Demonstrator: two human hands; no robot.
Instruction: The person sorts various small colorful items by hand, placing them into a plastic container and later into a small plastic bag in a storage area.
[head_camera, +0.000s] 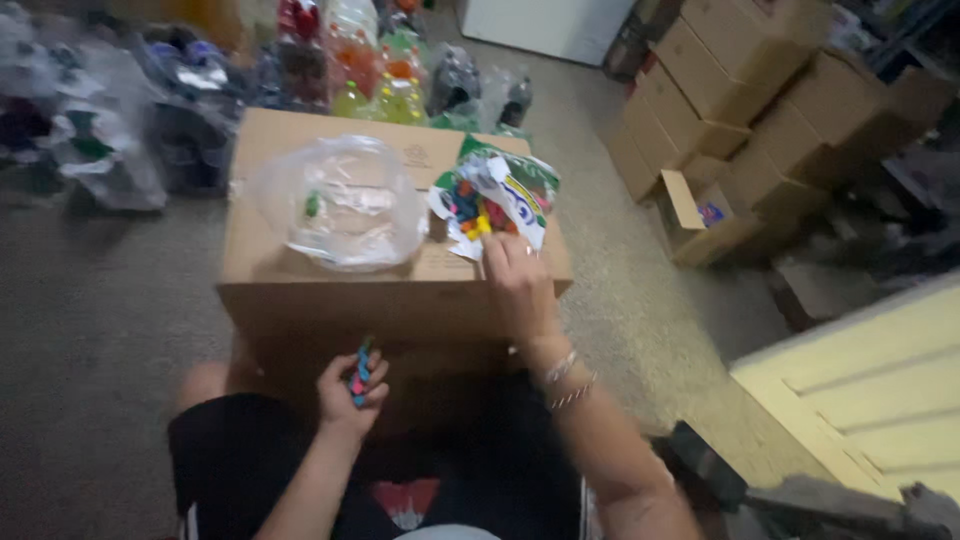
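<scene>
Two hands working over brown cardboard box (330, 285). Left hand (352, 392) clamped on small bundle of colourful wrapped pieces (359, 374) – long axis near upright, tip tilted toward box. Right hand (515, 280) pinching into torn green-and-white packet of multicoloured pieces (495, 200) atop box, right of clear plastic bag (345, 200). Advice: hold packet mouth steady – draw few pieces per pinch.

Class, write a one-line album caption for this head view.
Right hand reaches into torn candy bag on cardboard box; left hand holds small pieces.
</scene>
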